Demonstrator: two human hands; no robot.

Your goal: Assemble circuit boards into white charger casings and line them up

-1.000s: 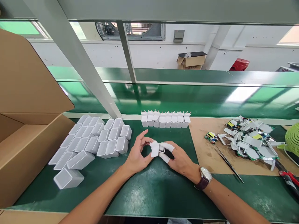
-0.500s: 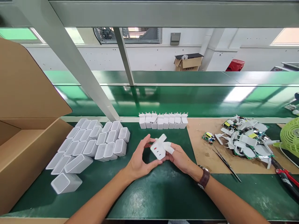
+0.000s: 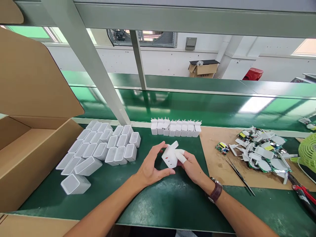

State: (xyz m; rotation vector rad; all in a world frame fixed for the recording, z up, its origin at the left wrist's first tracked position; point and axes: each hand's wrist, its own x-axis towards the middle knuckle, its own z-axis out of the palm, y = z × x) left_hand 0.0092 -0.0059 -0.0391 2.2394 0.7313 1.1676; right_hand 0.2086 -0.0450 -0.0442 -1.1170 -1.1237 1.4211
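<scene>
Turning since the earlier frame, the white adapter is now tipping its slotted face further down, above the middle of the green counter. The right hand is pinching its right side, two white-covered digits pressing close together on it. The left hand is curving around the other side, index finger and thumb spreading wide; its index tip is touching the upper corner, but whether the thumb is touching I cannot tell. Along the counter's far edge a row of white units is standing. White housings are lying toward the left edge, beside a cardboard box. Rightward, a brown board is carrying a pile of circuit boards, and tweezers are crossing its near edge.
</scene>
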